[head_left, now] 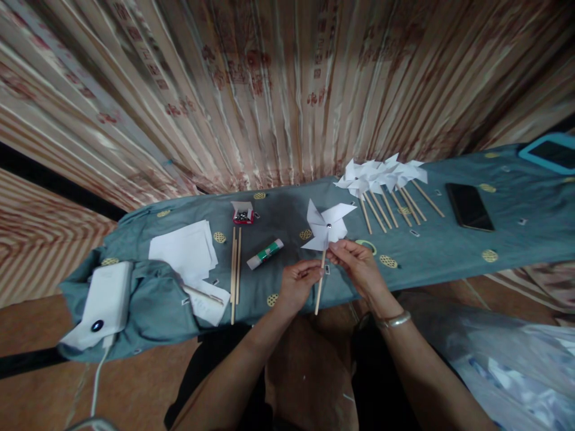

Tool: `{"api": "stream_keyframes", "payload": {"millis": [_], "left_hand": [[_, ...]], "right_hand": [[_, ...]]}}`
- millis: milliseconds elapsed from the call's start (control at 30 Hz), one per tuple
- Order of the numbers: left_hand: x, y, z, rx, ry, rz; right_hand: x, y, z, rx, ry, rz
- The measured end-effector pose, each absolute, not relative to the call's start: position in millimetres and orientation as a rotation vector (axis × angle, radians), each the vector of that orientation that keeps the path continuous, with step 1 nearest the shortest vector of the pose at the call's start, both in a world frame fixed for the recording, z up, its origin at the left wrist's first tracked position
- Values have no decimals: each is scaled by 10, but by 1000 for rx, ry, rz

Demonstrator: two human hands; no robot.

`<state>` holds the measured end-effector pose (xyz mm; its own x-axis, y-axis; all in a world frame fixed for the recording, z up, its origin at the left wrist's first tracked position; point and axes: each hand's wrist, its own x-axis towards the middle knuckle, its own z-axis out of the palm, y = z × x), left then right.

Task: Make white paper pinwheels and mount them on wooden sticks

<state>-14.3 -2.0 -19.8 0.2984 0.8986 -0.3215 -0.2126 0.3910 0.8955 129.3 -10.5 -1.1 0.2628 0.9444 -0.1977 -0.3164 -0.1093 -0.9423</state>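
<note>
A white paper pinwheel (329, 225) on a thin wooden stick (320, 286) is held up over a narrow table covered in a grey-blue cloth (449, 251). My left hand (299, 284) is closed around the stick below the paper. My right hand (357, 263) pinches at the stick just under the pinwheel's centre pin. A metal bangle sits on my right wrist.
Several finished pinwheels (381, 175) lie at the back right, beside a black phone (469, 206) and a teal-cased device (550, 152). To the left lie a glue stick (265, 253), a red box of pins (242, 214), loose sticks (235, 266), white paper sheets (184, 251) and a white power bank (104, 302).
</note>
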Motion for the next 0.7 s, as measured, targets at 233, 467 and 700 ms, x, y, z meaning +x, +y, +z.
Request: {"api": "stream_keyframes", "payload": {"millis": [233,467,700], "left_hand": [[-134,9,-187,871,1001,881],[-184,149,-154,845,1011,971],[-243,229,-92,789,1047,1067]], "right_hand": [[1306,-130,-22,-1264,-752,1191],[1270,-214,-94,-1342,-961,1177],[1069,-292,-142,-1383,-1160,1190]]}}
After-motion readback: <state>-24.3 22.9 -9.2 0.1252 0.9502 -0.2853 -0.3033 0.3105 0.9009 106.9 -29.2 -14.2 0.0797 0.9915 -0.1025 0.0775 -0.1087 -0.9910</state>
